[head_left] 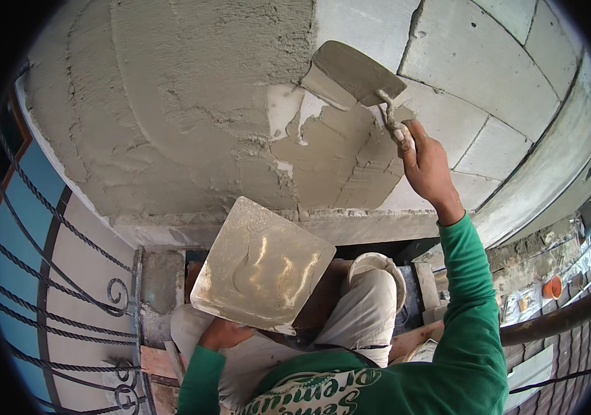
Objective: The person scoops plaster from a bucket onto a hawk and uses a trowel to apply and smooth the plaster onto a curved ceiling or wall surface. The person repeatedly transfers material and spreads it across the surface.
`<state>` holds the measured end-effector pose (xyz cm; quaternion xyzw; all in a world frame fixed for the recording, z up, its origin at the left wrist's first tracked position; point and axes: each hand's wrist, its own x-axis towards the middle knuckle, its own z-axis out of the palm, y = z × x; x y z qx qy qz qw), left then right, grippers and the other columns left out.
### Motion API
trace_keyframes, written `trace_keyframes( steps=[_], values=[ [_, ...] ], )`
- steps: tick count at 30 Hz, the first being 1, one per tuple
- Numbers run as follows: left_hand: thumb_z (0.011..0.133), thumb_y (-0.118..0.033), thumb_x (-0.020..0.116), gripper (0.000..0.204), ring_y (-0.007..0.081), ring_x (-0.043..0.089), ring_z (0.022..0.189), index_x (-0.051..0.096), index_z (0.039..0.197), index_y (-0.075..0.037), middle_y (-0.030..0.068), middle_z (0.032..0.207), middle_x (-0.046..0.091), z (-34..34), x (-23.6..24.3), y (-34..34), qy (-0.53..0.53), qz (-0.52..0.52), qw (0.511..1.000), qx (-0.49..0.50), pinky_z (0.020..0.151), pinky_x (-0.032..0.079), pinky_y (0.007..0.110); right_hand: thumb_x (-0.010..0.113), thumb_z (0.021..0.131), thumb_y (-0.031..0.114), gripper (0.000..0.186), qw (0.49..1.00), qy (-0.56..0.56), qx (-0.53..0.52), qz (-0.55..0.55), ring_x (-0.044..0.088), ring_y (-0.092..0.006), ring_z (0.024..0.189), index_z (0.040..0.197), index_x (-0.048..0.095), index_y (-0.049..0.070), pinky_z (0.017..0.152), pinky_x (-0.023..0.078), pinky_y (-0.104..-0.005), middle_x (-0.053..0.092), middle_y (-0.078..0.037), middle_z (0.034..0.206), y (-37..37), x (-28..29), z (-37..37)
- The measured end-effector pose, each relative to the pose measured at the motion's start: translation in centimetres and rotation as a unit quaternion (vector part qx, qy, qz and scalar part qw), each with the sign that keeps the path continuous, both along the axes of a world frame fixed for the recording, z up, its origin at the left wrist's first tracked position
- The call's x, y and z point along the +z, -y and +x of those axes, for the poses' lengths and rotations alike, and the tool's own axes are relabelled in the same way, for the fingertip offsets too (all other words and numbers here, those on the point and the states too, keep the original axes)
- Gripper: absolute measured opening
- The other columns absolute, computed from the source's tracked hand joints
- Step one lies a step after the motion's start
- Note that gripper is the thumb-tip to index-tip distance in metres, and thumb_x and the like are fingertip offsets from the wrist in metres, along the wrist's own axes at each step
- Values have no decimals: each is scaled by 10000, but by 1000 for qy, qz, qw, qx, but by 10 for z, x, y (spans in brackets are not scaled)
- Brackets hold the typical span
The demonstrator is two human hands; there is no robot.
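My right hand [425, 166] is closed round the handle of a trowel [356, 69], whose grey-smeared blade lies against or just over the block wall [482, 69] at the upper middle. Below it is a thin, uneven patch of wet mortar [337, 162]. A broad coat of grey mortar [143, 97] covers the wall to the left. Low in the middle, my left hand [226, 332] grips a square mortar board [261, 259] from beneath, its top streaked with wet grey mortar. The grip itself is partly hidden by the board.
Twisted iron railing bars [67, 332] run down the left. Behind my right knee is a pale bucket [395, 283]. A dark pipe [558, 321] crosses at the right, near a small orange container [552, 287], tiled roofing and a rough ledge. Planks [428, 283] lie beside my legs.
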<state>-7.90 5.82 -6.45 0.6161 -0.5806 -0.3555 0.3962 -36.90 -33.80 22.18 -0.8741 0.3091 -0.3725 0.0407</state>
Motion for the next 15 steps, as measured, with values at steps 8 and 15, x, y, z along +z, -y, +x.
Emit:
trace_keyframes(
  steps=[8, 15],
  values=[
    [868, -187, 836, 605, 309, 598, 1356, 637, 1421, -46, 168, 1474, 634, 10, -14, 8, -2, 58, 998, 14, 1135, 464, 430, 413, 1168, 520, 511, 989, 89, 72, 94, 476, -74, 601, 1087, 625, 61, 552, 404, -270, 559, 7, 734, 31, 88, -27],
    [872, -148, 820, 546, 269, 683, 1176, 665, 1379, -19, 163, 1323, 719, 13, -25, -4, 43, -22, 999, 22, 993, 542, 415, 453, 1165, 486, 471, 947, 273, 123, 118, 462, -50, 589, 1010, 589, 63, 523, 382, -248, 543, 25, 707, 27, 17, -14]
  ],
)
